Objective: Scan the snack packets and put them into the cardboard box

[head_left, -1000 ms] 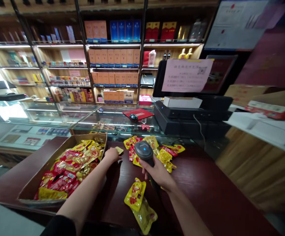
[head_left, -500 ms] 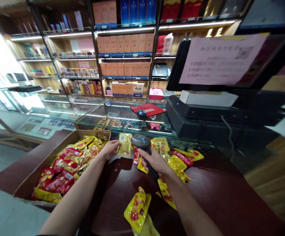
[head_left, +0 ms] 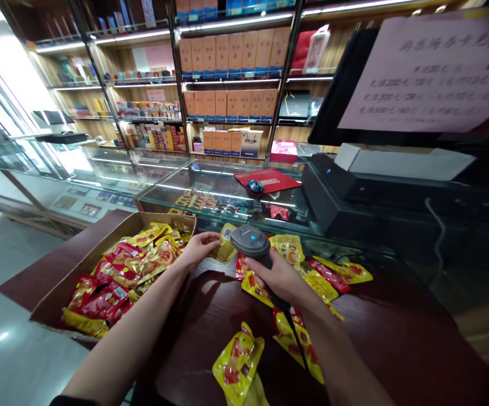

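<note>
My right hand (head_left: 276,273) is wrapped round the handle of a black barcode scanner (head_left: 250,241); a small blue light shows on its top and a cable hangs down from it. My left hand (head_left: 200,251) pinches the edge of a yellow snack packet (head_left: 226,248), which is tilted and partly hidden behind the scanner head. To the left of that hand, a cardboard box (head_left: 54,296) is filled with red and yellow snack packets (head_left: 121,265). Several more packets (head_left: 320,285) lie loose beneath and beyond my right hand. Nearer me rests another yellow packet (head_left: 238,361).
The dark red tabletop (head_left: 375,338) meets a glass display counter (head_left: 164,189). On the glass are a red mat (head_left: 274,179) and a computer mouse (head_left: 254,187). A monitor with a paper notice (head_left: 422,79) stands at the right. Shelves of boxes (head_left: 231,56) line the back.
The snack packet in my left hand has turned from facing me to a tilted angle, closer to the scanner. My view has shifted slightly, and the scanner appears a little further right.
</note>
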Motion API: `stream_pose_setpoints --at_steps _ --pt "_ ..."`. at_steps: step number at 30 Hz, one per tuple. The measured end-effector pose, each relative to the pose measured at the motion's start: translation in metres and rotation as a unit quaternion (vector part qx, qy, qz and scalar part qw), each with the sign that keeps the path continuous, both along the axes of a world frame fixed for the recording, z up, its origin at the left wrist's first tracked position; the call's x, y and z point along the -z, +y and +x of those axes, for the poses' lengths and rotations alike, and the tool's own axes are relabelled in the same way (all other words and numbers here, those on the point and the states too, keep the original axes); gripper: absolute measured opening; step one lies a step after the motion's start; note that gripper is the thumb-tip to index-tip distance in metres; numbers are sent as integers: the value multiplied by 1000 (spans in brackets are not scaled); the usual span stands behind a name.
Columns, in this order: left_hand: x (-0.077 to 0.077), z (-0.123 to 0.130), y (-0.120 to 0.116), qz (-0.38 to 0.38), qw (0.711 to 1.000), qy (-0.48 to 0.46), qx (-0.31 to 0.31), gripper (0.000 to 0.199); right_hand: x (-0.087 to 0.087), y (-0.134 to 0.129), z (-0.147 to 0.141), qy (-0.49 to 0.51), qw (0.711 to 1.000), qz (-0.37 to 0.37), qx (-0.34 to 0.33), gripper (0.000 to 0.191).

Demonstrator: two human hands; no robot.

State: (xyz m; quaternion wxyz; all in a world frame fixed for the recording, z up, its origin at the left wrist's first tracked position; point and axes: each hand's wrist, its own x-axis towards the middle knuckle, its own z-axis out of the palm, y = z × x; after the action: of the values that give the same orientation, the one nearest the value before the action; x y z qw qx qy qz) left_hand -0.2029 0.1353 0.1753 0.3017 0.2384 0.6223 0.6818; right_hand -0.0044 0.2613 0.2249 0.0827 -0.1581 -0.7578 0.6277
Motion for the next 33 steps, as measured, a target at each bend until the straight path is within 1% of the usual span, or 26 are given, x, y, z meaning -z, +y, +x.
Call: stream_pose_setpoints --at_steps 4,8,11,13,18,21,23,26,29,31,33 --pt "-4 0 -1 -15 1000 9 -5 43 -5 0 0 13 999 41 -1 31" --pt "-7 0 -2 -20 999 23 -7 40 -6 -4 -1 48 998 38 -4 32" --pt "-9 2 -3 -23 999 27 7 39 -6 -4 -1 53 998 38 -7 31" --pt "-9 2 -3 -22 999 22 15 40 -7 -4 -1 47 998 40 -7 32" --pt "-8 2 -3 -16 1000 17 -17 39 -9 -3 1 12 999 32 -8 36" --pt "-9 2 -2 -12 1000 16 -19 39 -7 -1 3 -15 1000 22 -13 36" --pt "-11 2 -3 -3 1000 10 -20 40 -6 1 4 -25 999 24 -14 35" --pt "-22 4 -7 19 999 -10 -28 42 -6 1 3 -34 999 27 -19 35" --pt "-39 0 -20 44 997 -30 -62 47 -7 -2 3 -28 999 13 -16 37" --pt "-53 -7 -37 59 992 -21 -108 49 -8 -5 3 -17 1000 0 -15 37" --pt "-67 -19 -60 65 985 18 -161 51 -8 -7 3 -12 1000 -8 -21 38"
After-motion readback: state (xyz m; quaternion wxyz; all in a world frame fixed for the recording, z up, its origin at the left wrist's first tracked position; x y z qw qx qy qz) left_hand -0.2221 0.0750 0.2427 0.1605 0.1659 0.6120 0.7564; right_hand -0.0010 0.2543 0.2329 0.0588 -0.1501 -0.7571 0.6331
